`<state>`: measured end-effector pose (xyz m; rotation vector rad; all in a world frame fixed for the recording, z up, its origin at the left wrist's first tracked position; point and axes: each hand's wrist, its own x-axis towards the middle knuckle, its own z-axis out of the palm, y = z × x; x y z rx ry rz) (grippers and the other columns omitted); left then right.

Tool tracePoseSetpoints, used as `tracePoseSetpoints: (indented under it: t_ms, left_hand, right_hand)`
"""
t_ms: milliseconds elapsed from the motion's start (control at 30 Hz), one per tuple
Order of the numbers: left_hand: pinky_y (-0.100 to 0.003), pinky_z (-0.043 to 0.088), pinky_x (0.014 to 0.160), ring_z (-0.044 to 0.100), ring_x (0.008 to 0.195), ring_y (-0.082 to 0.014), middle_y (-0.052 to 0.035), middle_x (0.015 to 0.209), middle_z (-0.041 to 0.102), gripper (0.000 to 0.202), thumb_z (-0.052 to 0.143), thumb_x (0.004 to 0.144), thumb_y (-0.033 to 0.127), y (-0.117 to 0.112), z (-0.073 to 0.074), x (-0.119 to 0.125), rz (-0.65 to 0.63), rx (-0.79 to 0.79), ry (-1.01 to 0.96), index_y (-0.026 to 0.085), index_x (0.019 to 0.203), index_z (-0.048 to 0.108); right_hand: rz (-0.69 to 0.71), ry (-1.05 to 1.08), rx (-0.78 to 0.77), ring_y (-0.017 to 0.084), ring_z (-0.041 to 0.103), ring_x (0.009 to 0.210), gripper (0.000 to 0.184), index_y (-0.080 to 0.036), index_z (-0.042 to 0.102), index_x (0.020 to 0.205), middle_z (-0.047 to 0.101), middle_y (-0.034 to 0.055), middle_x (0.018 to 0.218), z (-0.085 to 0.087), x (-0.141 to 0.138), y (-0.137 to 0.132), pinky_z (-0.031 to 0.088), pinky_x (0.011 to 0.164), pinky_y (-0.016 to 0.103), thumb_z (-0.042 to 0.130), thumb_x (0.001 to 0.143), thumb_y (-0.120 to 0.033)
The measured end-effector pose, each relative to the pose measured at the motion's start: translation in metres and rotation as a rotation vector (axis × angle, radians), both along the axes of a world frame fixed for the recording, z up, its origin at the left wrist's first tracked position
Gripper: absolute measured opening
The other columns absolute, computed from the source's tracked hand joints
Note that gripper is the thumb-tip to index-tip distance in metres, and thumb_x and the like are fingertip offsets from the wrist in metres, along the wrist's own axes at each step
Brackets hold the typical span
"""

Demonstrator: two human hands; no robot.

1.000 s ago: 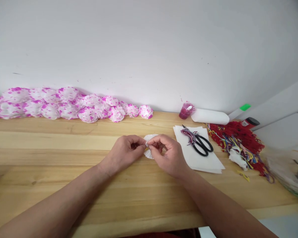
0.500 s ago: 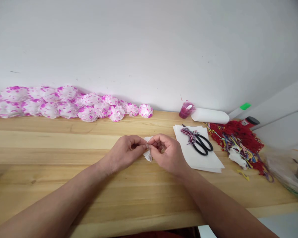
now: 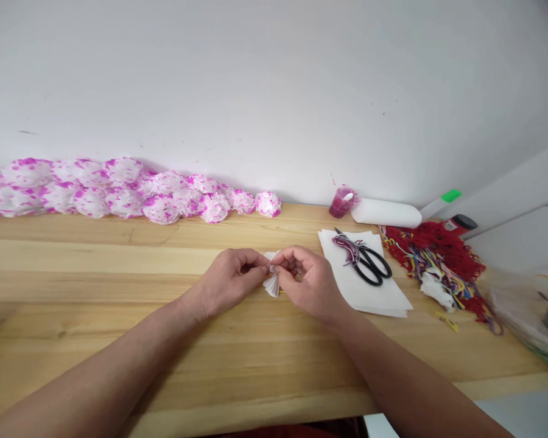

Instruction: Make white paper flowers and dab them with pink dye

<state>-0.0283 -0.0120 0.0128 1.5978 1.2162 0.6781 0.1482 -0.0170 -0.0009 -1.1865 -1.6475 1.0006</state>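
Pleated white paper (image 3: 271, 286) stands fanned out above and below its pinched waist, over the middle of the table. My left hand (image 3: 231, 277) is closed at that waist, thumb and forefinger pressed together. From the other side my right hand (image 3: 307, 278) pinches at the same spot, its fingertips almost touching the left ones. A small yellowish bit shows beside the lower fan. Any thread between the fingertips is too fine to make out. To the right, black-handled scissors (image 3: 373, 265) and a small bundle of purple yarn (image 3: 347, 244) rest on white paper sheets (image 3: 365, 297).
White-and-magenta paper pompoms (image 3: 164, 198) line the wall at the left. Along the back right are a cup of magenta liquid (image 3: 341, 202), a white roll (image 3: 386, 213) and a red container with a black lid (image 3: 460, 225). Tangled yarn (image 3: 447, 258) lies near a clear plastic bag (image 3: 525, 310).
The fingertips have shifted very slightly at the paper's waist, and its lower fan has tilted a little to the left. Everything else looks the same.
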Motion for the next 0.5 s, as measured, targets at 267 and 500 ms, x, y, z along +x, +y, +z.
tracePoseSetpoints:
  t_ms: [267, 500]
  left_hand:
    - [-0.025, 0.046, 0.062, 0.064, 0.074, -0.0186, -0.0035, 0.08, 0.073, 0.028, 0.055, 0.084, 0.037, -0.0001, 0.001, 0.0, -0.01, 0.001, 0.007, 0.015, 0.086, 0.074]
    - [-0.025, 0.047, 0.063, 0.065, 0.075, -0.0195, -0.0042, 0.081, 0.074, 0.028, 0.055, 0.084, 0.037, -0.0003, 0.0004, -0.0004, -0.003, -0.016, -0.008, 0.015, 0.086, 0.073]
  right_hand:
    - [-0.003, 0.004, -0.021, 0.011, 0.059, 0.061, 0.007, -0.019, 0.064, 0.082, 0.065, -0.0002, 0.07, 0.0001, -0.0005, 0.0001, 0.049, 0.056, 0.022, 0.066, 0.076, -0.018]
    - [0.014, 0.035, -0.047, 0.012, 0.059, 0.062, 0.007, -0.018, 0.063, 0.082, 0.065, 0.0004, 0.071, 0.0019, -0.001, -0.0004, 0.05, 0.056, 0.023, 0.066, 0.076, -0.02]
